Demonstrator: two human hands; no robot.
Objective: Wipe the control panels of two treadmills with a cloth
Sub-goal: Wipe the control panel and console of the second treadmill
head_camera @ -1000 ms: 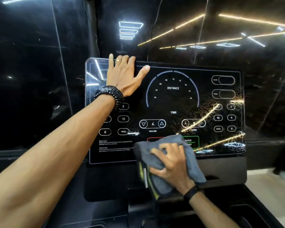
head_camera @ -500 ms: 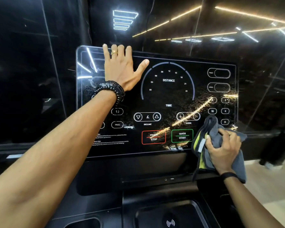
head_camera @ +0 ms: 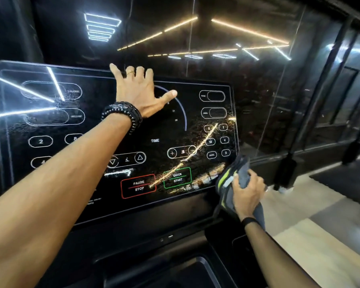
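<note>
The left hand [head_camera: 140,94] lies flat and spread on the top of the control panel [head_camera: 50,179], bracing it. The right hand [head_camera: 246,194] is clamped on the cloth [head_camera: 240,173] at the panel's lower right corner. Keep the cloth flat and stroke in overlapping rows. Open floor lies right of the panel edge; the braced hand blocks the upper middle.

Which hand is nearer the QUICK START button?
Right. The right hand, gripping the cloth, sits just right of the QUICK START button; the left hand rests flat high on the panel.
</note>
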